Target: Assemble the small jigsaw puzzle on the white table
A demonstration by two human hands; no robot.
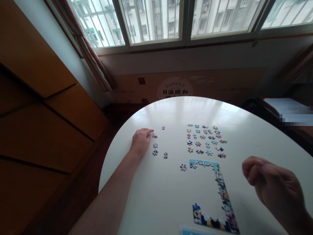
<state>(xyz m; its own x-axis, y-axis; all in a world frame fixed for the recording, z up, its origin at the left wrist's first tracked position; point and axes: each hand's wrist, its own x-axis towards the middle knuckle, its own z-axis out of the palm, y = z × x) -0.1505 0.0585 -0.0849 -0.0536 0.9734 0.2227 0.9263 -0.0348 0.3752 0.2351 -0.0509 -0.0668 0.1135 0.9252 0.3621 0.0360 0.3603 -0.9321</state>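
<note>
My left hand (141,142) rests on the white table at the left, its index finger stretched out just above a small jigsaw piece (155,136). A gap shows between finger and thumb. More loose pieces lie near it, among them a piece with black and white on it (155,152). My right hand (271,182) is raised over the table's right side, fingers curled in and thumb pressed against them; anything inside is hidden. Between the hands lies a partly joined puzzle border (223,192), running along the top, right and bottom. A single piece (183,167) sits by its upper left corner.
Several loose jigsaw pieces (198,143) lie in rough rows beyond the border. A blue-edged flat sheet or card (195,231) shows at the bottom of the view. The round white table (146,202) faces a window, with a wooden cabinet (36,107) on the left.
</note>
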